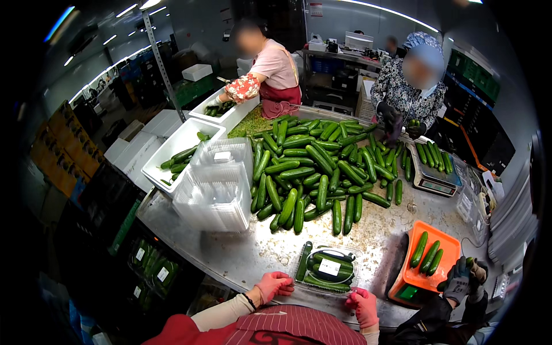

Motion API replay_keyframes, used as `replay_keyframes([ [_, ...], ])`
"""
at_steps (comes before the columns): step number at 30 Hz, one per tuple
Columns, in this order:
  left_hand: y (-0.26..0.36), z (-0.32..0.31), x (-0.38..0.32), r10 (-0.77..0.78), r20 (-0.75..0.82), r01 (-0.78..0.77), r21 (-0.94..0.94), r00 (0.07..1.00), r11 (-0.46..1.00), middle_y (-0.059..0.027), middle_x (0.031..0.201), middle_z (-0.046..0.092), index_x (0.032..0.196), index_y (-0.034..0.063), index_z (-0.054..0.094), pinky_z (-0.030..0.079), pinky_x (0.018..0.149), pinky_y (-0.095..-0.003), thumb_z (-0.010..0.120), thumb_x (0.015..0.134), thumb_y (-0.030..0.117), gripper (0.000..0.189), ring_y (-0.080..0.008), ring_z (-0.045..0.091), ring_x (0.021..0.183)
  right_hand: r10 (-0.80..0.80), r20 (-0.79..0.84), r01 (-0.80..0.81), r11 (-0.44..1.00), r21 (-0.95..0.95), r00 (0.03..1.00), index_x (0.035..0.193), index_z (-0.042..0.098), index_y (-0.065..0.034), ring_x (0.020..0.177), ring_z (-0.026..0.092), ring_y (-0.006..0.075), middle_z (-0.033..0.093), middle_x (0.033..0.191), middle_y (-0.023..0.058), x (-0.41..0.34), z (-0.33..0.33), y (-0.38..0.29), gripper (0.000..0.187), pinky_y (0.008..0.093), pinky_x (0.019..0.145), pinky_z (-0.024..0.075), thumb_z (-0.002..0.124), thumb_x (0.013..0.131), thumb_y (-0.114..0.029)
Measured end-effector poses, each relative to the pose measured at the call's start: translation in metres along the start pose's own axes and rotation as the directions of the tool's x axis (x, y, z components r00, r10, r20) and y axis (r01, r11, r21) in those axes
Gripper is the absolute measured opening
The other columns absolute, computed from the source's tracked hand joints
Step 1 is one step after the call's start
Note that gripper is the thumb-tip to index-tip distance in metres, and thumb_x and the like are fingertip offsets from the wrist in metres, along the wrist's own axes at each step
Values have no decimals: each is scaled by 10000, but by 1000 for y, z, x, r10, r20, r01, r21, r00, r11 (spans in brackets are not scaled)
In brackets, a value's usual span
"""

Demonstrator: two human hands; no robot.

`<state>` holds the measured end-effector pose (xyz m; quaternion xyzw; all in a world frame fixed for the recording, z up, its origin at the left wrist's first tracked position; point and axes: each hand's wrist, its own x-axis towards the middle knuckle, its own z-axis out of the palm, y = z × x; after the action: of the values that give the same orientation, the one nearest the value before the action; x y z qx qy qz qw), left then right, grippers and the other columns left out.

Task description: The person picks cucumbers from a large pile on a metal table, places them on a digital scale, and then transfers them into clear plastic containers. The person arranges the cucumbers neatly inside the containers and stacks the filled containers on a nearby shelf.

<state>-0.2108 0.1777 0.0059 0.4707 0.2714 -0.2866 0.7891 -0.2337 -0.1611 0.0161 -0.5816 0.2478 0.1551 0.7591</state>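
Note:
A clear plastic clamshell box [325, 266] filled with cucumbers, bearing a white label, lies on the metal table before me. My left hand [275, 286], in a pink-red glove, is just off the box's lower left corner, fingers slightly curled and holding nothing. My right hand [363, 304], in the same kind of glove, is at the box's lower right corner; whether its fingertips grip the edge cannot be told. Beyond the box, a big heap of cucumbers [319, 166] covers the middle of the table. Stacked clear plastic containers [213, 196] stand to its left.
An orange-topped scale [446, 241] with three cucumbers is at right, beside a co-worker's gloved hands [463, 278]. Another scale [435, 187] holds several cucumbers. White foam boxes [151, 168] line the left edge. Two people stand across the table. Packed boxes [153, 267] sit low at left.

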Motion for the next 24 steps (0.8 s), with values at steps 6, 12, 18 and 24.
replay_keyframes([
  [6, -1, 15, 0, 100, -84, -84, 178, 991, 980, -86, 878, 655, 1067, -16, 597, 574, 608, -338, 667, 883, 91, 224, -195, 669, 718, -26, -24, 26, 999, -29, 999, 1079, 611, 55, 641, 638, 151, 666, 825, 83, -3, 3, 2, 244, 267, 579, 523, 614, 875, -78],
  [12, 3, 24, -2, 110, -113, -79, 248, 987, 966, -80, 796, 633, 986, -2, 582, 554, 593, -315, 672, 871, 81, 167, -168, 632, 657, -15, -124, -8, 984, -179, 992, 1013, 639, 52, 589, 559, 128, 638, 818, 80, -13, 18, -11, 196, 309, 581, 556, 593, 854, -52],
  [18, -5, 14, 10, 110, -58, -97, 188, 992, 977, -72, 790, 630, 997, 10, 593, 546, 580, -317, 677, 860, 79, 174, -160, 617, 642, -54, -96, 39, 987, -157, 994, 1015, 654, 32, 610, 563, 126, 627, 792, 51, -6, 9, 1, 200, 301, 599, 554, 608, 847, -64],
  [24, 39, -5, 39, 132, 102, -139, 73, 986, 988, 15, 812, 556, 1176, 66, 595, 432, 570, -234, 716, 899, 288, 374, -102, 511, 654, -141, -79, 156, 958, 242, 987, 1160, 605, 37, 920, 634, 175, 640, 1000, 88, -2, 12, -8, 329, 311, 721, 556, 639, 883, -139],
])
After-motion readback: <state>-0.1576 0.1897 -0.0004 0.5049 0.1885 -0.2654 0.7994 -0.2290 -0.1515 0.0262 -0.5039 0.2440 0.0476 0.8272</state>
